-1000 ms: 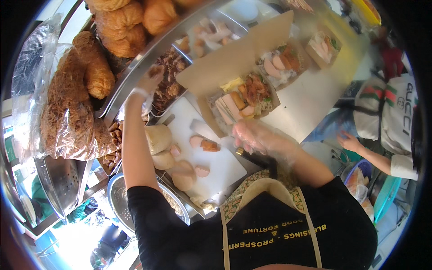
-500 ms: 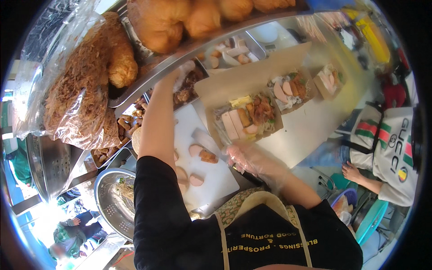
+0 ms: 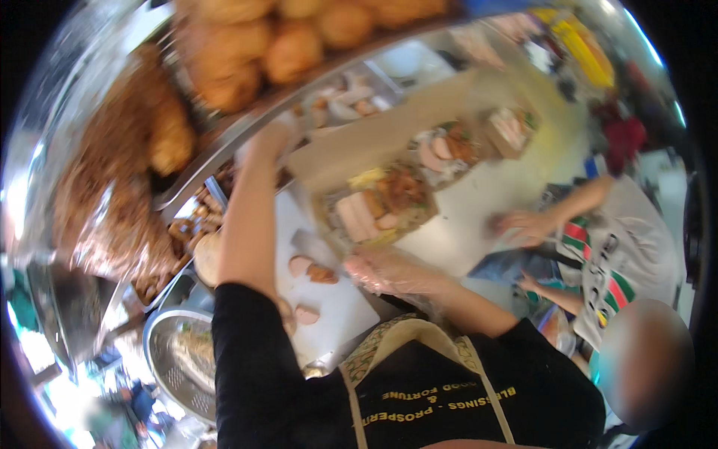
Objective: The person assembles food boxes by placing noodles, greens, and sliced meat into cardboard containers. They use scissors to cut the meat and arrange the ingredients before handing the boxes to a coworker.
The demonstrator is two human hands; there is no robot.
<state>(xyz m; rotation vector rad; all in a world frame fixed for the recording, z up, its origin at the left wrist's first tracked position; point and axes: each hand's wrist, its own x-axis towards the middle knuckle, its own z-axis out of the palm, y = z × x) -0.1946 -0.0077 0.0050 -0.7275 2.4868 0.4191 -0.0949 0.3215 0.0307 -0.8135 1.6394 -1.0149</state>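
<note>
In a clear plastic glove, my right hand (image 3: 374, 271) is closed at the near corner of an open cardboard food box (image 3: 321, 213). From its fingers a pale grey knife (image 3: 315, 244) blade seems to extend over the white cutting board (image 3: 348, 308). Pink sausage slices (image 3: 301, 265) and a browned piece (image 3: 323, 275) lie on that board. My left arm reaches forward, and my gloved left hand (image 3: 275, 138) is at the metal trays under the raised shelf. Blur smears its fingers. The box holds sliced sausage, yellow pieces and brown meat.
Two more filled boxes (image 3: 446, 153) (image 3: 511, 131) stand farther right. Fried golden food (image 3: 292, 56) fills the raised shelf; a bagged brown mass (image 3: 112, 172) hangs left. A perforated steel bowl (image 3: 161, 352) sits near left. At right, another person's hand (image 3: 523, 224) reaches over the counter.
The view has shifted, so the boxes and board appear farther left. The person at right has leaned in, stretching a hand toward the counter. My hands remain at the trays and the box corner.
</note>
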